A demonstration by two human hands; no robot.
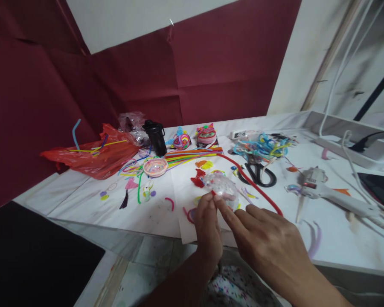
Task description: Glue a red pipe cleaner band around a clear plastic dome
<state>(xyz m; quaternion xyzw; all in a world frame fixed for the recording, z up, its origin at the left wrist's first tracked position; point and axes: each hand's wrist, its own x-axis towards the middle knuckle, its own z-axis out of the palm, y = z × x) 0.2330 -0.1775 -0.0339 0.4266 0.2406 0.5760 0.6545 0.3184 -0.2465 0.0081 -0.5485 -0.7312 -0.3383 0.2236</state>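
In front of my body both hands meet at the fingertips over the table's front edge. My left hand (208,226) is closed in a pinch on a small red piece (213,193), perhaps cut pipe cleaner. My right hand (269,238) presses its index fingertip against that piece, its other fingers curled and its thumb hidden. Just beyond the fingers sits a clear plastic dome-like container (224,186), partly covered by the hands. Red fuzzy scraps (198,178) lie to its left. A long red pipe cleaner (249,181) curves past on the right.
Black-handled scissors (259,174) and a glue gun (336,196) with a cord lie to the right. Behind are a pipe cleaner bundle (195,154), a coiled colourful bowl (155,167), a black bottle (155,137) and a red plastic bag (96,155). White paper (182,192) lies underneath.
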